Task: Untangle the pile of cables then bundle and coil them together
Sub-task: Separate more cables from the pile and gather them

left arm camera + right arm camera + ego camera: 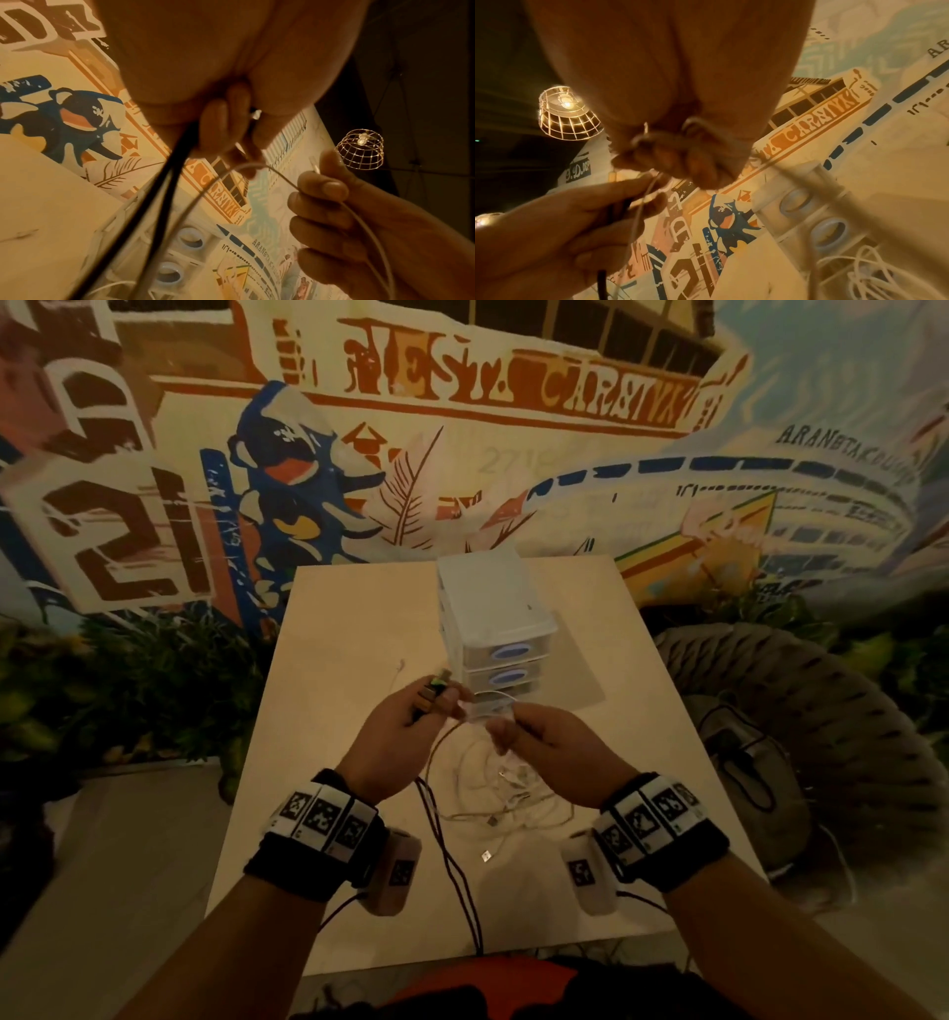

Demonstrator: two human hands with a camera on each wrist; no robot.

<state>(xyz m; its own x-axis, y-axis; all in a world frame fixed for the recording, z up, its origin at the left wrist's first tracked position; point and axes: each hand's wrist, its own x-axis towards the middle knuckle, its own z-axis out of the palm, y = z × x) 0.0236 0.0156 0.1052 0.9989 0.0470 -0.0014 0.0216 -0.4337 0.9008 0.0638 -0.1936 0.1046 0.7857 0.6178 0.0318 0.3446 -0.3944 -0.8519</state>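
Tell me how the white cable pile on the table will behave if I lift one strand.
Probably floppy: the white cable pile lies in loose, overlapping loops. Likely light, but one strand may drag neighbours along. The strand in the right hand already sags.

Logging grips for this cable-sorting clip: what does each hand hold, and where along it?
Left hand grips the black cable near its plug end; right hand pinches a white cable mid-length.

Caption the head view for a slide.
Left hand grips black cable, right hand pinches white cable above tangled pile.
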